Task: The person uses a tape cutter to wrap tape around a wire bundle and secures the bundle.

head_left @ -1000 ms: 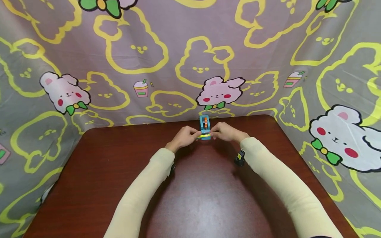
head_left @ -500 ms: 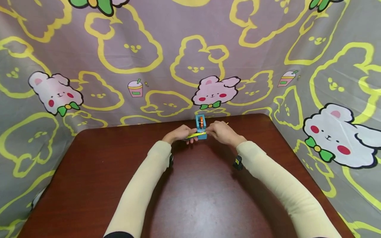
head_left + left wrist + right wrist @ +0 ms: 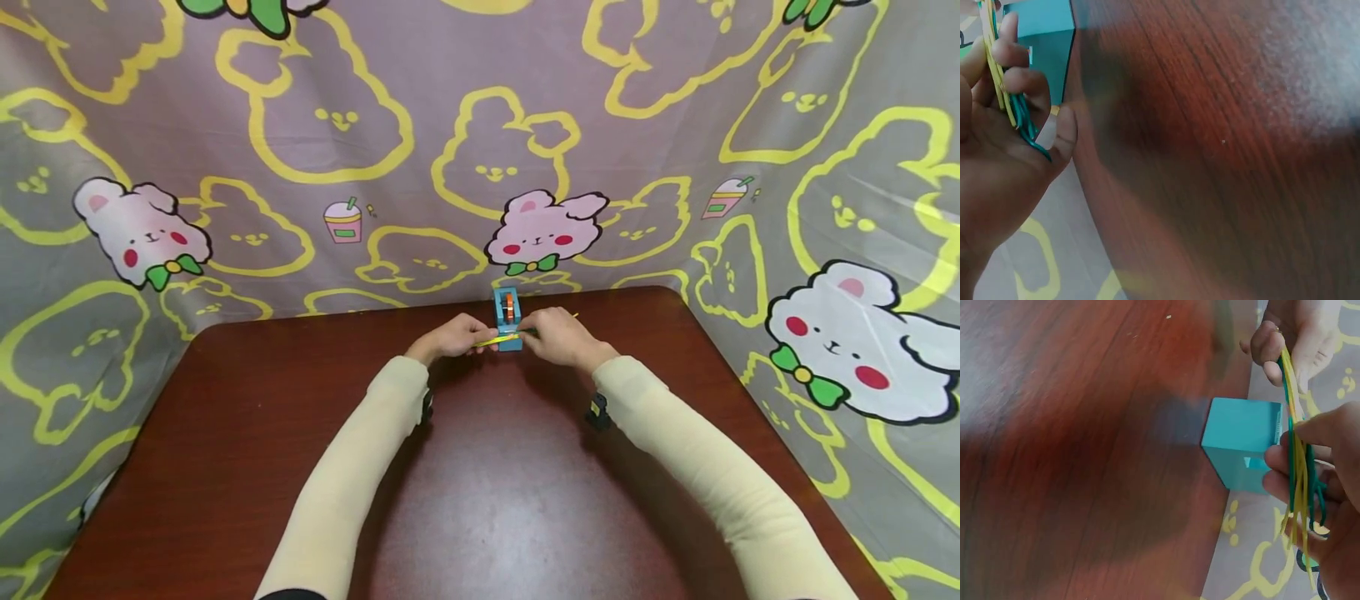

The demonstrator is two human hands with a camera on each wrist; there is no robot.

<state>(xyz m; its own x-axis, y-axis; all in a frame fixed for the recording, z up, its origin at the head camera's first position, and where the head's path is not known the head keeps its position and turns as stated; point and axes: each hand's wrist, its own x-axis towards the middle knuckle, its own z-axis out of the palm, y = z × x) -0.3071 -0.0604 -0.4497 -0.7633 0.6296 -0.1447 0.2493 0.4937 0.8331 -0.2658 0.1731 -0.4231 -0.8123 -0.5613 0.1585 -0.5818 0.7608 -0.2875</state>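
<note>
A bundle of thin yellow and green wires (image 3: 1300, 465) runs between my two hands, in front of a blue tape dispenser (image 3: 506, 293) holding an orange roll (image 3: 509, 307). My left hand (image 3: 452, 336) pinches one end; in the left wrist view, green wire ends (image 3: 1025, 119) lie across its curled fingers. On the other side, my right hand (image 3: 561, 335) pinches the bundle between thumb and fingers, and loose strands trail past its palm in the right wrist view. Whether tape is on the wires is too small to tell.
The dispenser stands near the far edge of the dark wooden table (image 3: 480, 483). A patterned cloth (image 3: 420, 192) hangs close behind it and along both sides. Small black devices, such as the one at the right wrist (image 3: 599, 411), sit under the wrists.
Compared with a second ago, my right hand has turned and a strand now sticks out beyond it. More of the bundle shows beside my left fingers. The head view has shifted slightly.
</note>
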